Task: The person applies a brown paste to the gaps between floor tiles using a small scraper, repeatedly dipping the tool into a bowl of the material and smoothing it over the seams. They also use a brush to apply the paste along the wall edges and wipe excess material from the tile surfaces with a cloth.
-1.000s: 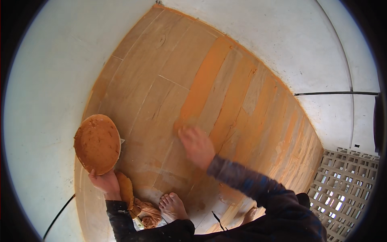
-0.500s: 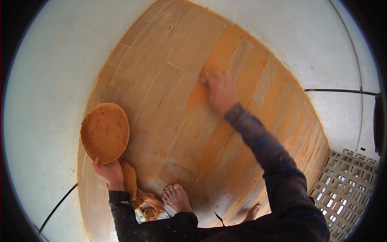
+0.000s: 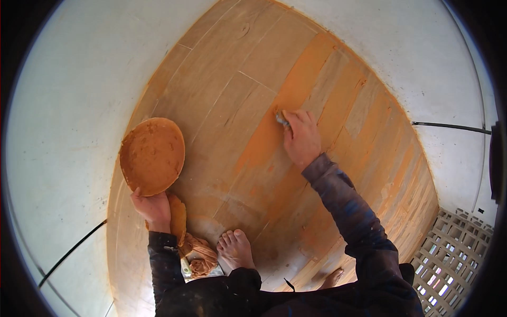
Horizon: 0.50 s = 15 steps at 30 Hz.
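Left hand (image 3: 153,210): pinching the rim of a bowl (image 3: 152,156)
Right hand (image 3: 303,137): pinching a grey tool (image 3: 281,119) at the orange-streaked floor (image 3: 216,142)

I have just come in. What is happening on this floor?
A person's left hand holds a shallow round bowl, coated inside with orange paste, by its near rim. The right hand grips a small tool over an orange strip on the wood-patterned floor; whether it touches is hard to tell. A crumpled orange cloth is beside a bare foot.
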Tool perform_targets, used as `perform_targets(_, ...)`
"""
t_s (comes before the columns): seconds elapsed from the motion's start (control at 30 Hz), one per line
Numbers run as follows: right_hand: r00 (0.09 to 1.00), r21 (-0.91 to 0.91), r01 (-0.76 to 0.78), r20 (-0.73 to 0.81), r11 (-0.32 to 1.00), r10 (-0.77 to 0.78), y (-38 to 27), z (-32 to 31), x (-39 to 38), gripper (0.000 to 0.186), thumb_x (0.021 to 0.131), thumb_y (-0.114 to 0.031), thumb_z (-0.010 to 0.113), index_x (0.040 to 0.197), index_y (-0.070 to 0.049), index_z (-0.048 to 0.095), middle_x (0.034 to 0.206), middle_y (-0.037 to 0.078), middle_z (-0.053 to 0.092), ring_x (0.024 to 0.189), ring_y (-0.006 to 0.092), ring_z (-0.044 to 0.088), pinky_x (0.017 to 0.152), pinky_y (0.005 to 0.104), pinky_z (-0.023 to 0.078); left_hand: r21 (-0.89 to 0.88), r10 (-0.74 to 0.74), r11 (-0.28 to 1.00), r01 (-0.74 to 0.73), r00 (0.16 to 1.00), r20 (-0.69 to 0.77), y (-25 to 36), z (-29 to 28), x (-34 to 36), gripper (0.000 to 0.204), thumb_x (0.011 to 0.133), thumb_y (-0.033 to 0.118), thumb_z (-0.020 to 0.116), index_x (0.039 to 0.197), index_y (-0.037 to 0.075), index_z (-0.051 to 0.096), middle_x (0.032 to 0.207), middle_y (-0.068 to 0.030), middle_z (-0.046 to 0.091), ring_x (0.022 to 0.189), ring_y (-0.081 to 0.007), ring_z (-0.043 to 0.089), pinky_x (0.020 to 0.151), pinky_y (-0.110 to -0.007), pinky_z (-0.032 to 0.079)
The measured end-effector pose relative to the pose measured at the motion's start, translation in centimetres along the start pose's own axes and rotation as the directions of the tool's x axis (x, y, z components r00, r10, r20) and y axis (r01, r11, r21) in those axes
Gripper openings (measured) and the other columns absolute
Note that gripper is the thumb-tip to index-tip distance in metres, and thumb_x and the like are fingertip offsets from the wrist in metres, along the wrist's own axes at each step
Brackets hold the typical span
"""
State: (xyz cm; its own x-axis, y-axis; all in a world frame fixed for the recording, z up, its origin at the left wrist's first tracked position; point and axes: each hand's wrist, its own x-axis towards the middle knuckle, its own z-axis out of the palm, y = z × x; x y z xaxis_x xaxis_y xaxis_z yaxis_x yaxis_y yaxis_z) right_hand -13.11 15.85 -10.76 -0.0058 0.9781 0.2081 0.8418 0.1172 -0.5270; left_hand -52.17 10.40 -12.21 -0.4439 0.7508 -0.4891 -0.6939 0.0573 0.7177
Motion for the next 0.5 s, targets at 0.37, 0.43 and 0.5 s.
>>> perform_targets(0.37, 0.939, 0.340, 0.096, 0.280, 0.936, -0.198, -12.9, 4.8, -15.3, 0.049, 0.078, -0.007, 0.067, 0.125, 0.004, 0.061, 0.106, 0.016, 0.059, 0.102, 0.0339, 0.056, 0.091, 0.0450, 0.049, -0.018, 0.015, 1.000, -0.015, 1.000, -0.002, 0.8, -0.6, -0.3, 0.050, 0.098, 0.026, 0.040, 0.142, 0.006, 0.049, 0.149, -0.0110, 0.052, 0.136, -0.0297, 0.049, 0.113, -0.048, 0.040)
perform_targets(0.43, 0.982, 0.235, 0.035, 0.174, 0.971, -0.078, -9.9, 3.6, -10.9, 0.048, 0.078, -0.006, 0.067, 0.124, 0.004, 0.061, 0.106, 0.016, 0.059, 0.102, 0.0338, 0.056, 0.089, 0.0447, 0.048, -0.047, -0.011, 0.999, 0.012, 1.000, 0.009, 0.4, -0.7, -0.1, 0.050, 0.098, 0.026, 0.039, 0.142, 0.006, 0.050, 0.148, -0.0107, 0.053, 0.136, -0.0295, 0.049, 0.113, -0.048, 0.040)
perform_targets(0.5, 0.990, 0.190, -0.021, 0.139, 0.982, -0.006, -9.0, 3.5, -9.6, 0.047, 0.078, -0.005, 0.066, 0.124, 0.003, 0.062, 0.105, 0.016, 0.059, 0.103, 0.0339, 0.055, 0.089, 0.0445, 0.048, -0.012, -0.004, 1.000, 0.004, 1.000, 0.005, 0.4, -0.5, -0.2, 0.049, 0.098, 0.026, 0.039, 0.141, 0.005, 0.050, 0.147, -0.0106, 0.054, 0.136, -0.0291, 0.050, 0.112, -0.047, 0.041)
